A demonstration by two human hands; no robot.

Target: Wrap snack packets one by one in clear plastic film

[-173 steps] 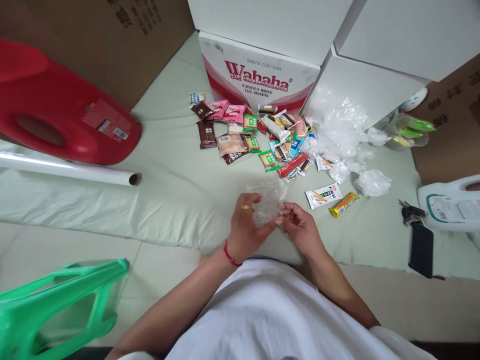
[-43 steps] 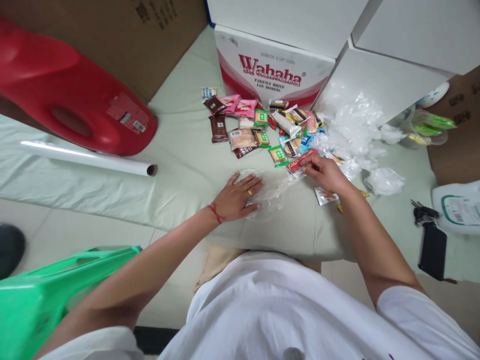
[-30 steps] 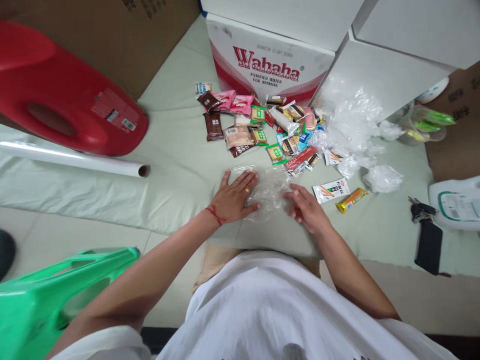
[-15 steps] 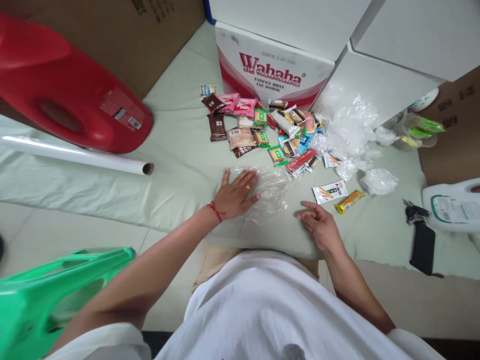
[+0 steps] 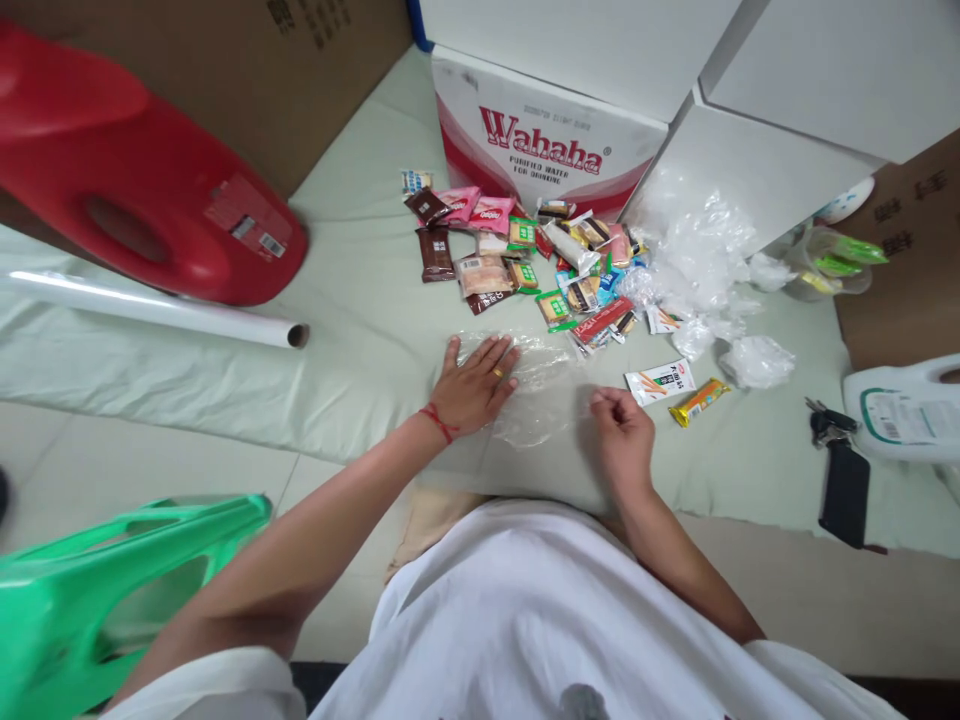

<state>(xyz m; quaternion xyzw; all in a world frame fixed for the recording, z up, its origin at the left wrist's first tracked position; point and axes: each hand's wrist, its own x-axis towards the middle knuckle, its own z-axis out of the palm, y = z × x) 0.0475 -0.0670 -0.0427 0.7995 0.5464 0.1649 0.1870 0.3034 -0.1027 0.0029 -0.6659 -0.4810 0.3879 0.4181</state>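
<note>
My left hand (image 5: 474,388) lies flat on the left part of a clear plastic bag (image 5: 536,400), fingers stretched out. At the bag's right edge, my right hand (image 5: 624,425) is closed in a pinch, with thin film seeming to run up to its fingertips. A white snack packet (image 5: 660,382) and a yellow wrapped bar (image 5: 699,402) lie just right of that hand. Beyond the bag is a loose pile of wrapped snacks, among them a red packet (image 5: 604,320), pink packets (image 5: 491,213) and a brown packet (image 5: 435,254).
Crumpled clear bags (image 5: 694,240) are heaped at the right of the pile. A Wahaha carton (image 5: 551,130) stands behind. Left are a red jug (image 5: 150,190) and a white roll (image 5: 157,310); right, a white bottle (image 5: 907,412), keys (image 5: 832,425) and a black case (image 5: 846,495).
My right hand has moved slightly left to the bag's edge, its fingers closing into a pinch. The bag's right part lies flatter and more spread. My left hand has barely moved.
</note>
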